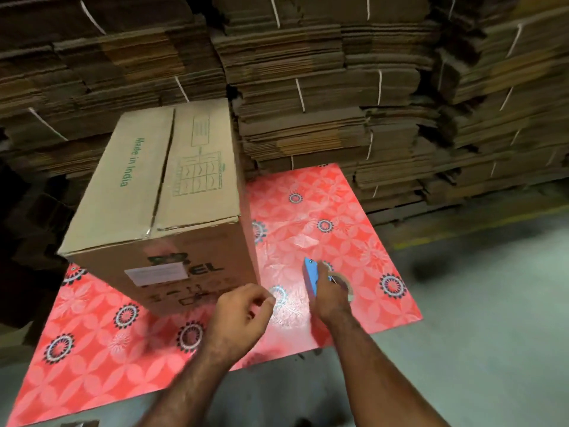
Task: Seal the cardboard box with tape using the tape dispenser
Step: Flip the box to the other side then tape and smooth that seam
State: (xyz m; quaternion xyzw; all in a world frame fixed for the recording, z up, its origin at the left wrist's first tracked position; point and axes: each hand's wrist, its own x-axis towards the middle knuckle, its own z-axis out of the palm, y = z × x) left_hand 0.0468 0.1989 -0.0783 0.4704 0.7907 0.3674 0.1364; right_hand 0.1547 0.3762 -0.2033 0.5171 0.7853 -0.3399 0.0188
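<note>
head view: right hand (331, 295) clasped around blue tape dispenser (311, 277), right of cardboard box (160, 192); left hand (243, 315) loosely curled, empty.

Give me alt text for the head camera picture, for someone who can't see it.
A person's right hand holds a blue tape dispenser beside a closed cardboard box on a red patterned mat; the left hand hovers empty, stacks of flattened cartons behind.

Dim, wide-angle warp, motion-blurred edges, dark corners.
</note>
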